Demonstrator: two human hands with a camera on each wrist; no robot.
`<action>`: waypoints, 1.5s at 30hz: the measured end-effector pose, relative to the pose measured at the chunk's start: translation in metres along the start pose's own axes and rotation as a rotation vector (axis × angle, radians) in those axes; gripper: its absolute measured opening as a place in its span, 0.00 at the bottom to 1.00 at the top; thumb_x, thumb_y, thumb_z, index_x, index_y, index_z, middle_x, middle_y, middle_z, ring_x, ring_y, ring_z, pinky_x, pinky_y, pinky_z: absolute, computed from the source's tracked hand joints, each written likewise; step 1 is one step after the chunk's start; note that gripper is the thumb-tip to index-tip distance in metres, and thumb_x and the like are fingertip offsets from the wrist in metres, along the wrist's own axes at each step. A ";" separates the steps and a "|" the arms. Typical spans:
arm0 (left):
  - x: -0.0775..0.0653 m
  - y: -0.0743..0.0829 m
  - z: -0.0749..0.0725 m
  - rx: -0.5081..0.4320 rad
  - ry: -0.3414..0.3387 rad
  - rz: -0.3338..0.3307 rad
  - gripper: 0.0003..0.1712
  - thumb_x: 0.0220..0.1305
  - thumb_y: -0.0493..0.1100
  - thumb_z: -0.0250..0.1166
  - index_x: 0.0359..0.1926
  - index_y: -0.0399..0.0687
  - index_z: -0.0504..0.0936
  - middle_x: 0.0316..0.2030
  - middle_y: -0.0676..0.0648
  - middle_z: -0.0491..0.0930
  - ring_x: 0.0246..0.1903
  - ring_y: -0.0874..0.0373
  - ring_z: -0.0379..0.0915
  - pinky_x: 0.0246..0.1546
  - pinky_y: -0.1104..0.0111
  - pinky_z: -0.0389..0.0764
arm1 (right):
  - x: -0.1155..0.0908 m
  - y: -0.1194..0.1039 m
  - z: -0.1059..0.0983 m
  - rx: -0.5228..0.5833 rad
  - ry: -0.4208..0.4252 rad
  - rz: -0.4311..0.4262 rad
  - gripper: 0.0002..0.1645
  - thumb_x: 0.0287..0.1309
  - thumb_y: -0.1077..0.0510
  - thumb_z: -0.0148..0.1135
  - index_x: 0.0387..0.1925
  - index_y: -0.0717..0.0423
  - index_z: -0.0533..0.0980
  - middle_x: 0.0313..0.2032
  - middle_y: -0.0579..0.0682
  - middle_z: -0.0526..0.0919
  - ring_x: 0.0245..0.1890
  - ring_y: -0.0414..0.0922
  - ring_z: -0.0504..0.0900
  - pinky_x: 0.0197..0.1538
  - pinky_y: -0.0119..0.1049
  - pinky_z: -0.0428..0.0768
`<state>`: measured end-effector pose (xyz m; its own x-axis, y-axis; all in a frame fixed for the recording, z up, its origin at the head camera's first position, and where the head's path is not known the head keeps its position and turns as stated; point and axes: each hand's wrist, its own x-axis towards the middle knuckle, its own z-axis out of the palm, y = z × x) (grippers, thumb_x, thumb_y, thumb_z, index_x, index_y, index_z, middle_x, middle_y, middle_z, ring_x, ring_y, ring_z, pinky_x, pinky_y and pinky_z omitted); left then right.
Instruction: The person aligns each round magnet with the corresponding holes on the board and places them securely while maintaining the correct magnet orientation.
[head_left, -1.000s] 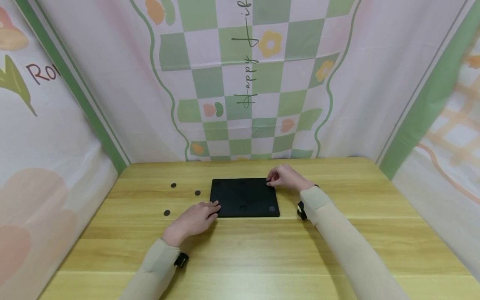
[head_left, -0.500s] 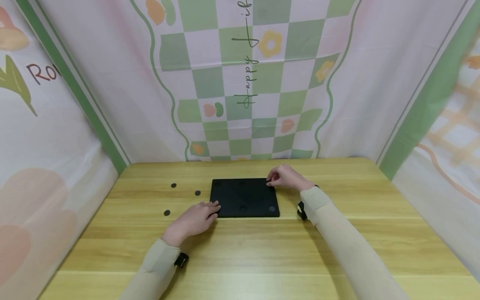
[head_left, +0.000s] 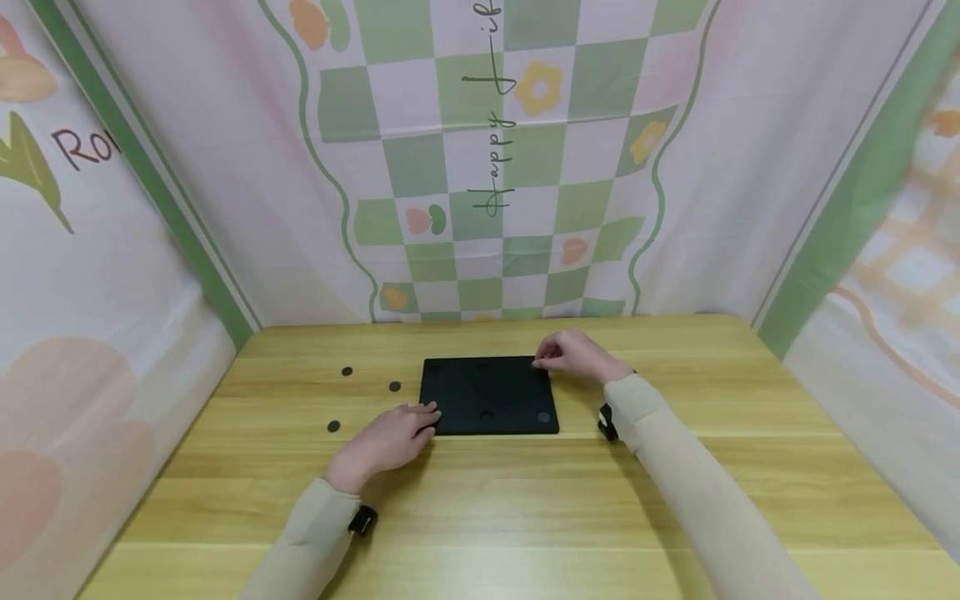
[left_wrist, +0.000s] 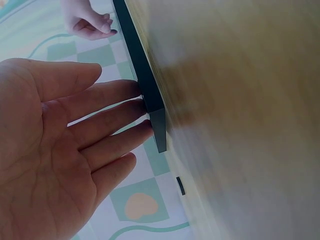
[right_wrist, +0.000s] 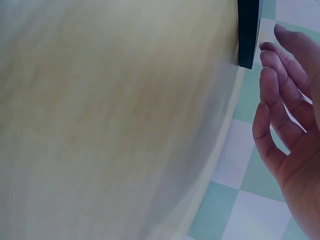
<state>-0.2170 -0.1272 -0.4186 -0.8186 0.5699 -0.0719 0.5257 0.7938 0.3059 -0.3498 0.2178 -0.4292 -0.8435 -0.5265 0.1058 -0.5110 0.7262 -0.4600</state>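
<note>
A flat black rectangular board (head_left: pixel 487 387) with round recesses lies on the wooden table. A dark disc (head_left: pixel 543 417) sits at its near right corner. My left hand (head_left: pixel 392 435) rests its fingertips on the board's near left corner; the left wrist view shows these fingers straight against the edge. Over the far right corner, my right hand (head_left: pixel 573 353) has its thumb and fingers curled together. Seen from the left wrist, a small dark disc (left_wrist: pixel 114 32) shows at its fingertips. The fingers mostly hide that disc and the corner beneath in the head view.
Left of the board, three loose dark discs lie on the table: a far disc (head_left: pixel 347 371), a middle disc (head_left: pixel 395 386) and a near disc (head_left: pixel 333 426). A patterned curtain (head_left: pixel 480 167) hangs behind the table's far edge, with more cloth at both sides.
My right wrist and forearm have shifted very slightly to the right, the fingertips staying at the board's far right corner. The left hand, the board and the loose discs stay put.
</note>
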 end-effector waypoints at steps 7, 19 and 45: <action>0.000 0.000 0.000 0.000 -0.006 -0.003 0.22 0.73 0.44 0.49 0.63 0.40 0.71 0.67 0.42 0.66 0.67 0.47 0.61 0.68 0.53 0.60 | -0.004 0.000 -0.001 -0.023 0.014 -0.019 0.06 0.59 0.51 0.64 0.32 0.46 0.85 0.30 0.40 0.86 0.28 0.35 0.79 0.35 0.32 0.79; 0.000 0.000 0.000 -0.007 0.002 -0.011 0.23 0.73 0.45 0.50 0.64 0.41 0.71 0.66 0.42 0.66 0.67 0.48 0.61 0.68 0.53 0.60 | -0.016 0.003 -0.005 -0.042 0.011 -0.022 0.06 0.59 0.53 0.64 0.31 0.49 0.84 0.28 0.40 0.85 0.25 0.36 0.76 0.32 0.31 0.77; -0.003 0.004 -0.002 -0.037 -0.006 -0.034 0.23 0.73 0.44 0.50 0.64 0.40 0.70 0.67 0.42 0.65 0.67 0.46 0.60 0.69 0.52 0.59 | -0.054 0.022 -0.020 -0.049 0.055 0.022 0.08 0.59 0.53 0.64 0.31 0.52 0.84 0.26 0.41 0.83 0.25 0.35 0.77 0.31 0.30 0.77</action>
<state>-0.2129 -0.1258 -0.4152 -0.8342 0.5444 -0.0884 0.4888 0.8040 0.3386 -0.3188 0.2710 -0.4271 -0.8618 -0.4861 0.1450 -0.4985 0.7587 -0.4193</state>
